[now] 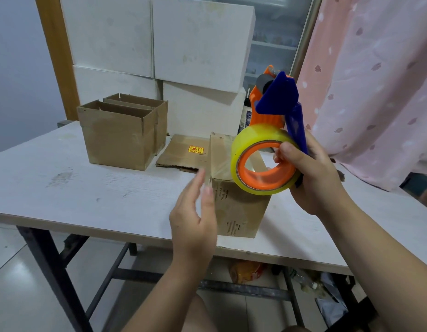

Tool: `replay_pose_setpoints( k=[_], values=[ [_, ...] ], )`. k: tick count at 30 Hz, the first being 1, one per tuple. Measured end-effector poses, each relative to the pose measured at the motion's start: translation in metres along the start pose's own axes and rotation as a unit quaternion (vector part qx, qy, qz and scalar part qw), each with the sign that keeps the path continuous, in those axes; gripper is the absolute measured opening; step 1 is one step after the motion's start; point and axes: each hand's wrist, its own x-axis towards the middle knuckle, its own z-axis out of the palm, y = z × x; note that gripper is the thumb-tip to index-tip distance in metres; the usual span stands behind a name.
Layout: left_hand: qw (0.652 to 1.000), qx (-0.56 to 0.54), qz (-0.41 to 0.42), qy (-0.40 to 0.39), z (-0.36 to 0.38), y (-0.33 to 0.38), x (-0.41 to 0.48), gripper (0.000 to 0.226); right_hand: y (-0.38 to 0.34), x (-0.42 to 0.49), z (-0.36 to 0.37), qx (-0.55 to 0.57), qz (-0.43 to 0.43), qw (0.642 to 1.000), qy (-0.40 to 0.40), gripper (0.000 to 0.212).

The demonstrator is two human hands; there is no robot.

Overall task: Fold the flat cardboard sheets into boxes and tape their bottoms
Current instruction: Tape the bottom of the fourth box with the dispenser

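Note:
A folded cardboard box (241, 212) stands bottom-up near the table's front edge, with clear tape along its top seam. My right hand (313, 173) grips the blue handle of a tape dispenser (274, 109) with an orange frame and a yellowish tape roll (260, 161), held above the box's right side. My left hand (195, 212) is at the box's left front corner, fingers straight, touching the hanging end of the tape. Flat cardboard sheets (181, 154) lie behind the box.
Two open-topped folded boxes (119, 137) stand side by side at the back left of the white table (64, 183). Large white cartons (159, 44) are stacked against the wall behind. A pink curtain (375, 80) hangs at right. Bags and bottles lie under the table.

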Motion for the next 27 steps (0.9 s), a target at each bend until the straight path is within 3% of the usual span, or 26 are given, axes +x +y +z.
replay_pose_setpoints(
  k=[3,8,13,15,24,27],
  values=[
    [0.995,0.077,0.042,-0.040,0.004,-0.005,-0.007,0.052,0.000,0.000,0.000,0.002,0.004,1.000,0.001,0.061],
    [0.979,0.149,0.134,-0.028,-0.002,0.001,0.009,0.066,0.000,0.000,-0.002,0.000,0.006,1.000,0.000,0.070],
    [0.926,0.278,0.253,0.001,0.000,0.005,0.025,0.042,0.000,0.000,-0.002,0.002,0.006,1.000,-0.004,0.064],
    [0.921,0.285,0.265,0.016,0.001,0.003,0.027,0.033,0.000,0.000,-0.002,0.000,0.006,1.000,-0.006,0.060],
    [0.915,0.278,0.290,0.024,0.005,0.000,0.028,0.032,0.005,-0.006,-0.004,-0.023,0.006,1.000,-0.009,0.067],
    [0.895,0.308,0.322,0.029,0.004,-0.002,0.028,0.030,0.000,-0.003,-0.007,-0.026,0.008,0.999,-0.036,0.068]
  ],
)
